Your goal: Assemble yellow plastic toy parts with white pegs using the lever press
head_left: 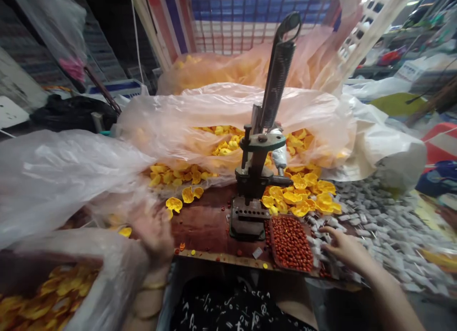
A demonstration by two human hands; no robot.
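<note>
My left hand (153, 233) is smeared by motion at the left end of the brown work board, beside a few loose yellow plastic shells (174, 205). Whether it holds anything is not clear. On the right, my right hand (341, 247) reaches over the near edge of a heap of small whitish-grey pieces (378, 231), its thumb and forefinger apart. Between the hands stands a hand lever press (255, 174) with its long handle raised. Just right of its base sits a shallow clear tray (273, 247) full of small reddish-brown beads (292, 240).
More yellow shells (303, 195) lie behind the tray and spill from a large clear plastic bag (228, 100) at the back. A plastic-lined container (117, 259) of yellow shells stands at the lower left. A white grid rack (228, 33) rises behind.
</note>
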